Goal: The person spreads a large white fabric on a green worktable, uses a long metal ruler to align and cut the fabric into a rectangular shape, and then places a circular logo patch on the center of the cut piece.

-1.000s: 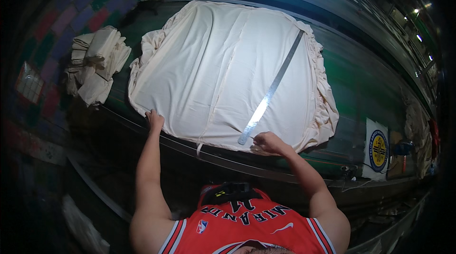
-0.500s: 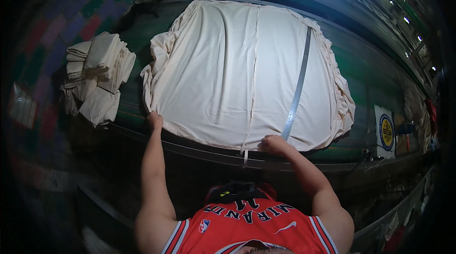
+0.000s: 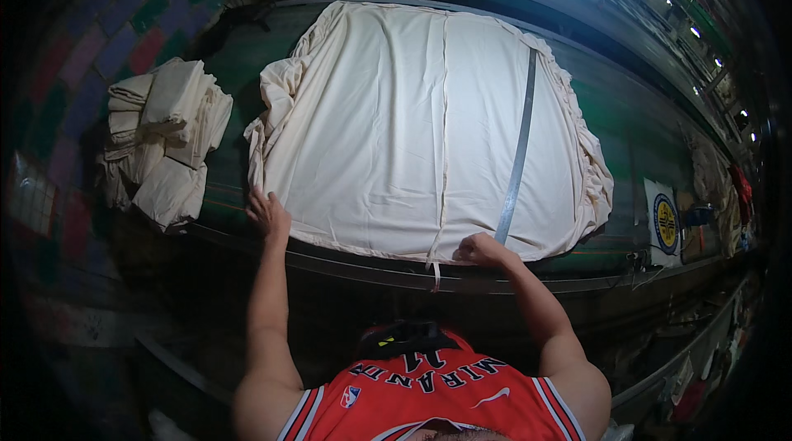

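A large cream cloth [image 3: 371,127] lies spread over a long dark green table, gathered in ruffles along its left and right sides. A seam runs down its middle, ending in a thin white tape [image 3: 436,276] that hangs over the near edge. My left hand [image 3: 269,215] rests at the cloth's near left corner, open, with its fingers spread. Closed on the near hem, to the right of the seam, is my right hand [image 3: 483,249]; its fingertips are partly hidden. Close by it ends a long metal ruler [image 3: 520,140], which lies lengthwise on the cloth's right part.
Folded cream cloths [image 3: 169,132] are piled at the table's left. A white sheet with a round blue and yellow emblem [image 3: 664,222] hangs at the right, near cables and more fabric. Beyond the left end stands a painted brick wall [image 3: 124,28].
My left hand has let go of the cloth's corner and spread its fingers. The cloth's folds on the left have flattened. My right hand stays by the near hem.
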A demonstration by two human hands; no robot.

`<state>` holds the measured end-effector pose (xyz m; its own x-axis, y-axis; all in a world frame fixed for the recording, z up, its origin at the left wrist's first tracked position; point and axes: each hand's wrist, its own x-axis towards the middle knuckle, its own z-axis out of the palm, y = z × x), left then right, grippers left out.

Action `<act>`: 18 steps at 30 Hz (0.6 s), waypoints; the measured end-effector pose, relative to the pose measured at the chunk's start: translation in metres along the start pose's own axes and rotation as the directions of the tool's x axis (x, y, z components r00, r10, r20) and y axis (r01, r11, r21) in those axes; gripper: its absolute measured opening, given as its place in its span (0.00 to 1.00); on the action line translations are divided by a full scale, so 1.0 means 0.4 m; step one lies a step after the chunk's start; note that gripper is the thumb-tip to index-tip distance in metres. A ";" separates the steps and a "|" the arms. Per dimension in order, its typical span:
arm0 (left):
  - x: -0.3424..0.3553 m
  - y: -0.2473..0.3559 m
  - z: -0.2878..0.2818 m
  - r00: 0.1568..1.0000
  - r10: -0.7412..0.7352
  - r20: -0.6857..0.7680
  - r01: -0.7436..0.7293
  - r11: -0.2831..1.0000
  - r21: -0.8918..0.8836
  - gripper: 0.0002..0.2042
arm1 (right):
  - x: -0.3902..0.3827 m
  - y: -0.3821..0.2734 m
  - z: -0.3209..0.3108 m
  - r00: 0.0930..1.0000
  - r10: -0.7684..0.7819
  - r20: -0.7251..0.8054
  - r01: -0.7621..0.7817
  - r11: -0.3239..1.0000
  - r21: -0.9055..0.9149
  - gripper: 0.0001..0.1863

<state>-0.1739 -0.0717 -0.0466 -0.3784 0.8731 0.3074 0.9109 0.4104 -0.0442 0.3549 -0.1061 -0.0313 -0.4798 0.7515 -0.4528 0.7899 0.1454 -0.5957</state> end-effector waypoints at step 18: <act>0.183 0.170 0.142 0.971 0.064 0.228 0.005 0.957 -0.290 0.11 | 0.104 -0.065 0.036 0.963 -0.218 -0.159 0.234 0.968 0.089 0.11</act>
<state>-0.1491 0.0349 -0.0809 -0.3466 0.9347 0.0789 0.9177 0.3205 0.2346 0.3089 -0.0881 -0.0442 -0.5732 0.7945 -0.2007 0.6187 0.2590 -0.7417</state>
